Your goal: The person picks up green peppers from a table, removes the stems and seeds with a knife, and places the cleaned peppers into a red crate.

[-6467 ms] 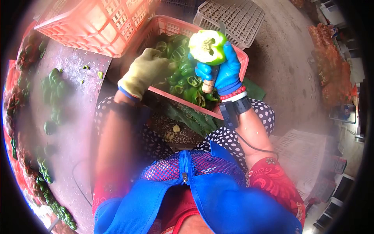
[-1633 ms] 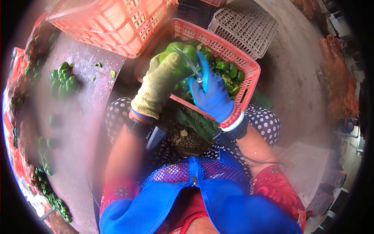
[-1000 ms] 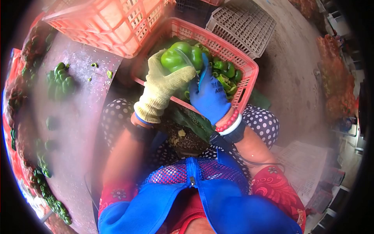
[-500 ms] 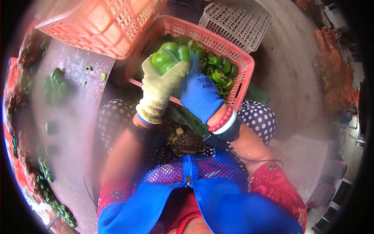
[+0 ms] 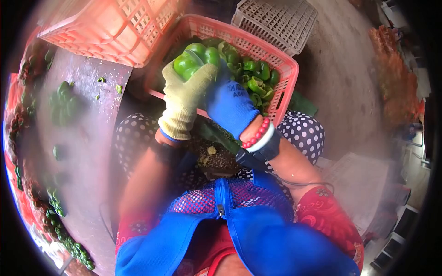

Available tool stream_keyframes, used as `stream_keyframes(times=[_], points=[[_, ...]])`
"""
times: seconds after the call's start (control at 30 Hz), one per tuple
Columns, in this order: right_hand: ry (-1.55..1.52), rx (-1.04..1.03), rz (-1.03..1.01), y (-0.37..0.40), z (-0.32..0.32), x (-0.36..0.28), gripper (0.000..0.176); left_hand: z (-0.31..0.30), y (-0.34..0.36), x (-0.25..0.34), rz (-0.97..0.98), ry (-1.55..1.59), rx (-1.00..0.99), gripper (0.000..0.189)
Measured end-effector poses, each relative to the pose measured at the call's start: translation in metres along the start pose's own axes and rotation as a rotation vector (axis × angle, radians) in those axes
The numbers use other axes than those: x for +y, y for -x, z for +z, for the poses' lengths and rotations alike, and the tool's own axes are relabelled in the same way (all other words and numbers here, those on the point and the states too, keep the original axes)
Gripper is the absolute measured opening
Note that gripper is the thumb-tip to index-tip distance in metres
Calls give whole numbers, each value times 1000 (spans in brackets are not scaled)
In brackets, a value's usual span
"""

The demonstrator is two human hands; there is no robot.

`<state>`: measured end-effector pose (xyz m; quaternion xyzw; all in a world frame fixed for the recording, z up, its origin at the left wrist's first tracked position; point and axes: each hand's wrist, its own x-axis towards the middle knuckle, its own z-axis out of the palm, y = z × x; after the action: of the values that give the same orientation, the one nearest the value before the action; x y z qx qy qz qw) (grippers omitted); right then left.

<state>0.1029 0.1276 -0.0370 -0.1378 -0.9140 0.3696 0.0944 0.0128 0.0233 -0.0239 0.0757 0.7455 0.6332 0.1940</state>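
Note:
My left hand [image 5: 186,94], in a pale yellow knit glove, is wrapped round the lower side of a large green pepper [image 5: 190,61]. My right hand [image 5: 229,102], in a blue glove, is pressed close against the pepper's right side; its fingertips are hidden, and a thin light edge shows across the pepper near them. Both hands are over the near left part of a pink plastic basket [image 5: 291,78]. Inside it lie green peppers [image 5: 258,71] and cut green pieces [image 5: 258,86].
An upturned pink crate [image 5: 99,34] stands at the upper left, a grey crate [image 5: 276,23] behind the basket. Small green scraps [image 5: 119,89] lie on the surface at left. Rows of green peppers [image 5: 69,241] run along the far left edge. Polka-dot knees flank the basket's near side.
Both hands and the pepper have shifted slightly left, and the right hand has turned a little. A thin light edge now shows across the pepper. The view has moved slightly.

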Motion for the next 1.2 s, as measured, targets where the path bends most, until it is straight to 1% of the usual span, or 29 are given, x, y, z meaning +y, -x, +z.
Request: stream_keyframes(times=[0.03,0.1,0.17,0.2,0.23,0.27,0.3,0.33,0.37,0.47,0.57,0.7,0.8,0.9,0.93,1.0,1.03,1.07,1.1,1.17,1.2], points=[[37,21,-22,0,3,3,111,0,-1,0,32,-10,6,71],[133,56,-71,-2,10,8,111,0,0,5,93,-84,44,60],[319,11,-161,-6,16,11,110,2,4,14,146,-213,115,57],[444,-49,-221,-6,18,13,109,2,0,6,91,-87,76,59],[326,-24,-191,-7,26,20,107,3,-6,-4,35,39,37,61],[204,3,-164,-8,33,27,105,3,-8,-12,9,94,16,63],[83,33,-142,-11,37,30,104,4,-8,-11,-18,148,-5,65],[53,60,-139,-12,39,35,100,5,-7,-9,-15,130,-10,67],[66,71,-139,-12,42,38,97,5,-5,-6,-13,113,-16,68],[118,72,-156,-17,44,37,87,3,-1,9,64,-16,60,68],[113,43,-168,-15,43,35,78,3,-3,10,-26,-74,70,70],[126,31,-165,-14,40,36,66,14,1,14,27,-138,110,78],[169,36,-160,-18,45,34,57,8,-6,3,-24,-122,60,81],[200,8,-180,-18,47,33,50,6,-6,5,-5,-119,62,83],[231,-25,-193,-17,47,34,47,11,0,17,-56,-251,103,86],[307,-123,-212,-15,42,32,43,11,5,11,46,-245,81,86],[407,-281,-194,-12,25,18,36,11,4,9,107,-245,67,87],[356,-182,-177,-12,38,27,36,11,3,8,160,-250,72,88],[302,-83,-165,-13,42,26,37,11,3,12,121,-270,91,87],[229,-100,-68,-15,46,29,37,10,5,27,35,-298,139,86],[173,-13,-8,-11,47,29,38,8,5,31,40,-196,137,83]])
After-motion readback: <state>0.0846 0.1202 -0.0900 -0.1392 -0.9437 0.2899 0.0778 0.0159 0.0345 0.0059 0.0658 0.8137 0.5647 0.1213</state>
